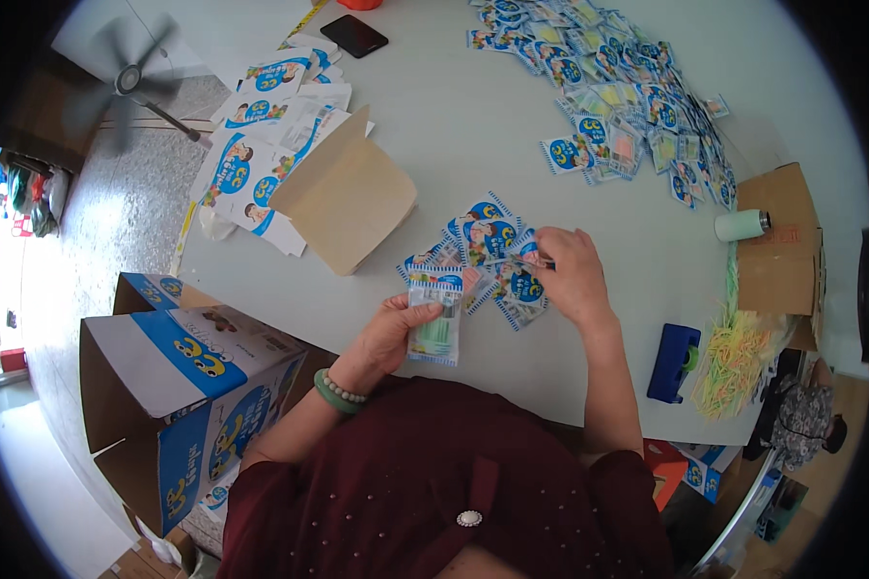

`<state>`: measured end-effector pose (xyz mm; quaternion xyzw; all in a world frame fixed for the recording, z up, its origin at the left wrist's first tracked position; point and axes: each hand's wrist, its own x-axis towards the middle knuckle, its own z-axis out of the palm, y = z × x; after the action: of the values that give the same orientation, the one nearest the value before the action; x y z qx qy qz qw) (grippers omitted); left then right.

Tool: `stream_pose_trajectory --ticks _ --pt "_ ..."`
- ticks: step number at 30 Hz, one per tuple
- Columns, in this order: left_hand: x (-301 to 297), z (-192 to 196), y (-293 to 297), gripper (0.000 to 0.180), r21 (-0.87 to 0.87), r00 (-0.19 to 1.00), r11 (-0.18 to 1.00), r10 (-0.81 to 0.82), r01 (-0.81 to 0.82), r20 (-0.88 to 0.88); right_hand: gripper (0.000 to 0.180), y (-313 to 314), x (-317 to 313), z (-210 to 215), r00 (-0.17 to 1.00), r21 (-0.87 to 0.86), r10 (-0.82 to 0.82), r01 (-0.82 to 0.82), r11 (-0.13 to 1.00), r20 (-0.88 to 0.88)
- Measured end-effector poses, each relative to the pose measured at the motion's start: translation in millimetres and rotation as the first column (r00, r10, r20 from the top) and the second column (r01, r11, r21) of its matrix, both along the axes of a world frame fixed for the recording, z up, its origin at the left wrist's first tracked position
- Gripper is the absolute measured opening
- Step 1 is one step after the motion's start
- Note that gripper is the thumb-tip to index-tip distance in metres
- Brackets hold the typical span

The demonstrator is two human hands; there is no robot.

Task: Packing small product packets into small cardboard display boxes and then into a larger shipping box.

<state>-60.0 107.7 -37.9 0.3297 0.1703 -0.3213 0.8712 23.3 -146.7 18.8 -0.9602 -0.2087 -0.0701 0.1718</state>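
My left hand (393,331) holds a small clear packet (434,314) with a blue-and-white header and green sticks inside, upright near the table's front edge. My right hand (572,272) rests on a small heap of blue-and-white packets (483,236) just beyond, its fingers pinching one of them. A green bead bracelet (336,391) circles my left wrist.
A folded brown cardboard piece (343,198) and flat printed cartons (261,145) lie left. Many packets (628,106) spread far right. A black phone (354,35), white cylinder (741,225), blue dispenser (673,362), pile of coloured sticks (734,357) and open printed box (193,386) surround me.
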Motion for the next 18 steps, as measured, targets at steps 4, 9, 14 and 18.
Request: stream_pose_trajectory --ticks 4,9,14,18 --pt "5 2 4 0.027 0.013 0.996 0.998 0.055 -0.054 -0.064 0.02 20 21 15 0.789 0.114 -0.159 0.277 0.954 -0.594" --pt "-6 11 11 0.031 0.14 0.978 0.986 0.06 -0.09 0.201 0.021 25 22 -2 0.829 0.17 -0.069 0.194 0.966 -0.555" --pt "-18 -10 -3 0.034 0.056 0.971 0.985 -0.168 0.161 0.17 0.029 46 15 -36 0.989 -0.053 0.098 -0.104 0.993 -0.108" --pt "-18 -5 -5 0.032 0.121 0.991 0.99 -0.082 0.069 0.105 0.03 45 8 -29 0.997 -0.12 -0.012 0.002 0.993 -0.077"
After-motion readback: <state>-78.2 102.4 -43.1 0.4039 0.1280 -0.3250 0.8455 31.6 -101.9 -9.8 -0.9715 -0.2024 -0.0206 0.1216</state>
